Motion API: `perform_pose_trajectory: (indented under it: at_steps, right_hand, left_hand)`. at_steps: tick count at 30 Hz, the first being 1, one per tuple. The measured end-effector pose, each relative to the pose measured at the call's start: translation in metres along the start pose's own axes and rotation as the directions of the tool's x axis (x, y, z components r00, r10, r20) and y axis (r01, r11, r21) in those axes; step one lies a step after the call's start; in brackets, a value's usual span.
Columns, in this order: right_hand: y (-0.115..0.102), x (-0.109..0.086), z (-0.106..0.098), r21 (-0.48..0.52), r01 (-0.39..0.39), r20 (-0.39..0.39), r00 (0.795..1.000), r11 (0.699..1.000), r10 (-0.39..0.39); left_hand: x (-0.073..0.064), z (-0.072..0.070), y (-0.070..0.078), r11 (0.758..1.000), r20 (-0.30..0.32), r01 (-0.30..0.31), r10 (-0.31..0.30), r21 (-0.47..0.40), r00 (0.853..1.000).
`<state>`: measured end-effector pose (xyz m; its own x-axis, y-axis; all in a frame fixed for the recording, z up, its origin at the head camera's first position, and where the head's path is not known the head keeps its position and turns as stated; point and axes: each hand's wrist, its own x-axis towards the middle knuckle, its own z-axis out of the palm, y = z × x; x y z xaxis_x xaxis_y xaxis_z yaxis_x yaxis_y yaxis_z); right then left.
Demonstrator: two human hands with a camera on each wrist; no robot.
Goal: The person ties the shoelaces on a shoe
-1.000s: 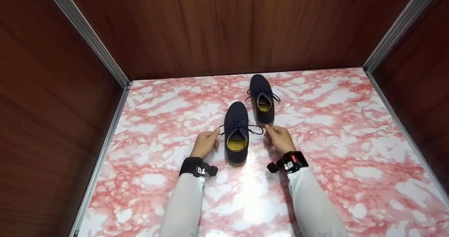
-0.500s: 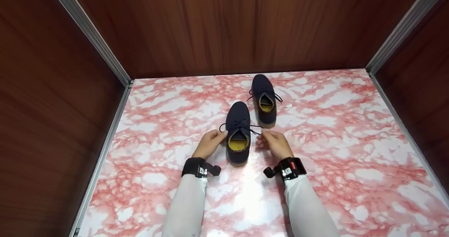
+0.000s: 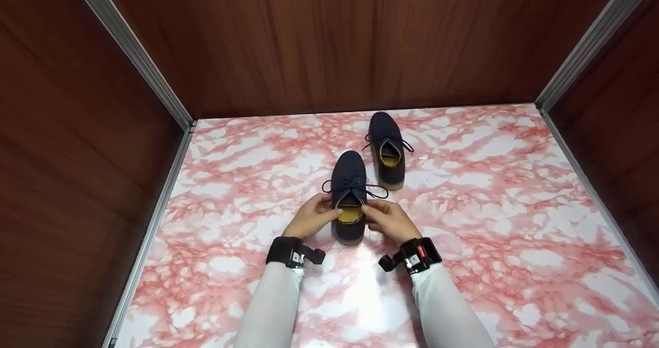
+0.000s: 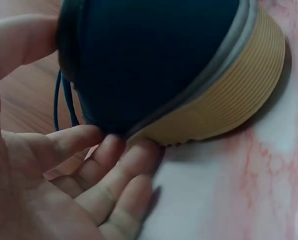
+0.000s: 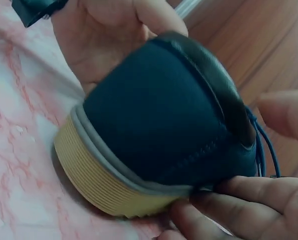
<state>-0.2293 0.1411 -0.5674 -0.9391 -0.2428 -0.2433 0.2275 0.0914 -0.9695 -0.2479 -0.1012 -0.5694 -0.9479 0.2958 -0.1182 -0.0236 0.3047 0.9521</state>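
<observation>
A navy lace-up shoe [image 3: 349,170] with a yellow insole and a tan ribbed sole lies between both hands, its toe pointing away and its laces tied in a bow. My left hand [image 3: 310,215] grips its left side, the thumb over the collar and the fingers [image 4: 134,160] low against the upper and sole. On the other side my right hand [image 3: 389,219] holds the shoe, its fingers [image 5: 238,195] curled at the side and sole edge, its thumb at the collar. The matching shoe [image 3: 386,126] stands farther back and to the right, its laces also bowed.
Red-and-white marbled surface [image 3: 231,286] lies under the shoes. Dark wood panels rise at the back [image 3: 319,44], left and right, joined by grey metal corner strips. A black wrist strap with a camera [image 3: 285,253] sits on each wrist.
Both hands have moved from the lace loops inward to the sides of the nearer shoe and now grip it near the collar. Both shoes have stayed in about the same place.
</observation>
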Motion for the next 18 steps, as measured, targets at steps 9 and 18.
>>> perform_pose_trajectory:
  at_steps: [9,18]
  right_hand:
    - [-0.011,0.005,0.003,-0.004,0.066,0.045,0.997,0.998,-0.066]
    - [-0.018,0.039,0.012,0.116,0.082,-0.007,0.997,0.990,-0.082]
  left_hand:
    - [0.004,0.009,0.005,0.989,-0.085,-0.077,0.067,-0.128,0.994]
    - [0.028,0.019,0.012,0.971,-0.240,-0.067,0.010,-0.229,0.971]
